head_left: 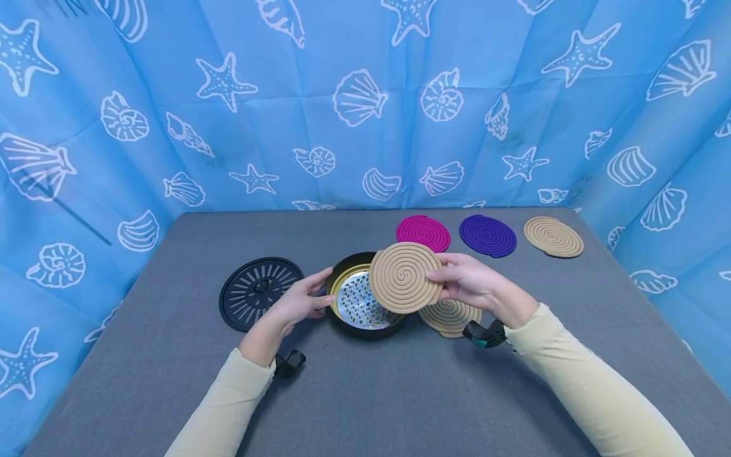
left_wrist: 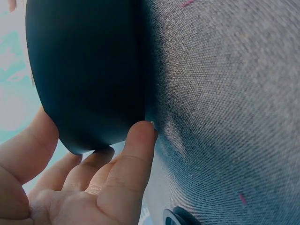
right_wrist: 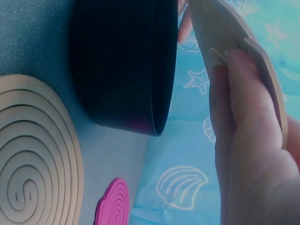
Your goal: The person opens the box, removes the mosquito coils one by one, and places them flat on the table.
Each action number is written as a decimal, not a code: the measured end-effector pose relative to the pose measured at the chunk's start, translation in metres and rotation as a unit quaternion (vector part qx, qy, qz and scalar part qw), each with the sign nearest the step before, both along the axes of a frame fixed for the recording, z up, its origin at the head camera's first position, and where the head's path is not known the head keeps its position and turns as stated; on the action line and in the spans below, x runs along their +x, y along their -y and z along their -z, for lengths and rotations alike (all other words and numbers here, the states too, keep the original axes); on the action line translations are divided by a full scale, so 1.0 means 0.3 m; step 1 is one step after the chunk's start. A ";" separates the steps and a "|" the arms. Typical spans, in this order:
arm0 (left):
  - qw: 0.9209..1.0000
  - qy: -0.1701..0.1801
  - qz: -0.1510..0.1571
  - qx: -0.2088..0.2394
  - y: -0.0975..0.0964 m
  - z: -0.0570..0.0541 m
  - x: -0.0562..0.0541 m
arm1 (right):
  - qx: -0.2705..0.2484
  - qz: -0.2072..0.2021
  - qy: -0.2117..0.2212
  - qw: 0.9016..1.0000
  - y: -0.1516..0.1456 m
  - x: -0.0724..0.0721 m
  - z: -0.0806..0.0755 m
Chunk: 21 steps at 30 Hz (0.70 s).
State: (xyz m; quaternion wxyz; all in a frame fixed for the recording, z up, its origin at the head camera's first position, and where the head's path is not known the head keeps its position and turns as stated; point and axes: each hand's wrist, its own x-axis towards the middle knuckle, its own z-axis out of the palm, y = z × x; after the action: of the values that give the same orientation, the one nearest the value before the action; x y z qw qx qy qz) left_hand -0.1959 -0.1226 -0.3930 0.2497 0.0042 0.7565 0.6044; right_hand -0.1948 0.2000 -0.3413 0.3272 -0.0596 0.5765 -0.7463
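Note:
My left hand (head_left: 305,297) grips the side of a round black mosquito coil holder (left_wrist: 89,75), thumb at its rim and fingers lower on the wall. Inside the holder are a gold-coloured inner ring and a silver perforated plate (head_left: 355,302). With my right hand (head_left: 471,279) I hold a beige mosquito coil (head_left: 402,279) by its right edge, thumb on the near face and fingers behind. The coil is tilted above the holder's right part and hides some of the plate. On the table just right of the holder lies another beige coil (head_left: 454,317), partly covered in the head view.
A black slotted lid (head_left: 242,298) with a central knob lies left of the holder. Along the back right of the grey table (head_left: 365,400) are a pink coil (head_left: 422,232), a purple coil (head_left: 488,236) and a beige coil (head_left: 554,237). A blue shell-print curtain (head_left: 365,146) hangs behind.

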 end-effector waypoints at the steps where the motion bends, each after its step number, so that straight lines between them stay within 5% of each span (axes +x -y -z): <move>1: 1.000 0.000 0.000 0.001 0.001 0.000 0.000 | -0.002 0.001 0.001 1.000 -0.004 0.001 -0.001; 21: 1.000 -0.001 0.001 0.000 0.004 0.001 0.001 | -0.030 0.018 -0.015 0.999 -0.111 0.020 -0.014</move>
State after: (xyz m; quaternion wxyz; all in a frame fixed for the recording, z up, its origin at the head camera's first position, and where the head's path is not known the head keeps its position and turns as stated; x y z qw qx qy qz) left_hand -0.1958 -0.1237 -0.3932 0.2497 0.0055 0.7565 0.6044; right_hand -0.1888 0.2331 -0.3371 0.3032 -0.0702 0.5595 -0.7682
